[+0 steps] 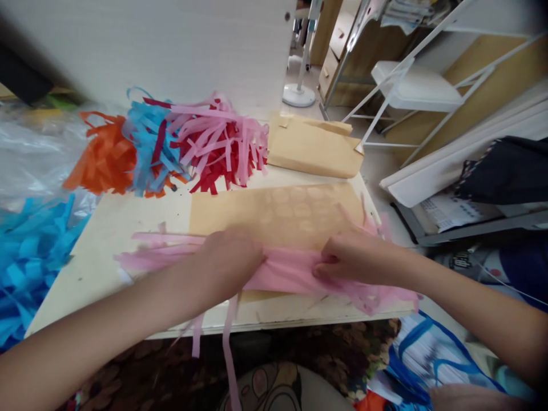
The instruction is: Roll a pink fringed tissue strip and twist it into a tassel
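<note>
Pink tissue paper [286, 270], with its ends cut into strips, lies along the near side of the table over a sheet of brown paper [299, 214]. My left hand [234, 252] is closed on the middle of the tissue paper, its fingertips mostly hidden under the hand. A short way to the right, my right hand [349, 257] pinches the same tissue with curled fingers. The strips fan out past both hands to left and right, and a few hang over the table's front edge. Pale rounded marks show on the brown paper.
Orange [109, 154], blue [149, 140] and pink-and-red [222, 140] fringed tassels lie at the back left of the table [141, 214]. Folded brown paper [314, 147] sits beside them. More blue strips [29, 262] are at far left. A white folding chair [422, 85] stands behind, right.
</note>
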`<action>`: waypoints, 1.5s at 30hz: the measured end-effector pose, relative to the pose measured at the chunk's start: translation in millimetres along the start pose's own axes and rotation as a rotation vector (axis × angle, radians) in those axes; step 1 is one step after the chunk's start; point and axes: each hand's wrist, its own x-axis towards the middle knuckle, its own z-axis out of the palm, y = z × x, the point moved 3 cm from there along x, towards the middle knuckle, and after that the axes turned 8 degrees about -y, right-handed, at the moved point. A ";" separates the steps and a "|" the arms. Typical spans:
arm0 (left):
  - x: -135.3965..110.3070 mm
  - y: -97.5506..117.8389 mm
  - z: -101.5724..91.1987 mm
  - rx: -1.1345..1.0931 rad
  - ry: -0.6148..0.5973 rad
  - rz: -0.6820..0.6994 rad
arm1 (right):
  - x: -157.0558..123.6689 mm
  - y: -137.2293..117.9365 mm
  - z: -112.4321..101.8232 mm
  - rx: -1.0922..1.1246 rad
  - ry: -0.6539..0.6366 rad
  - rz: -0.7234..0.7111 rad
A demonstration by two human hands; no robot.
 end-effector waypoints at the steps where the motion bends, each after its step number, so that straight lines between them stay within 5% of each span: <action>1: 0.4 -0.3 0.5 0.001 0.002 0.001 | 0.4 0.0 -0.3 0.005 -0.002 -0.011; 18: -6.5 15.7 -10.5 0.064 -0.024 -0.055 | 2.0 -6.9 -9.0 -0.016 -0.117 0.000; 24: -3.3 11.8 -7.6 0.087 0.052 -0.061 | 0.2 -11.8 -12.8 -0.079 -0.115 0.024; 30: -1.9 13.1 -11.7 0.100 0.157 -0.216 | 2.2 -19.2 -18.5 -0.156 -0.143 0.090; 33: -6.7 24.1 -18.1 0.128 0.251 -0.307 | -1.7 -31.8 -24.2 -0.264 -0.043 0.174; 35: -9.2 33.6 -21.2 0.194 0.390 -0.249 | -6.8 -44.2 -24.7 -0.358 0.093 0.225; 38: -8.9 44.9 -17.5 0.332 0.542 0.075 | -12.0 -62.9 -14.2 -0.471 0.274 0.187; 40: -6.2 43.5 -11.2 0.348 0.475 0.220 | -12.4 -69.8 -2.1 -0.514 0.333 0.097; 45: -7.2 30.2 -8.6 0.280 0.309 0.241 | -16.5 -64.6 15.2 -0.525 0.421 -0.011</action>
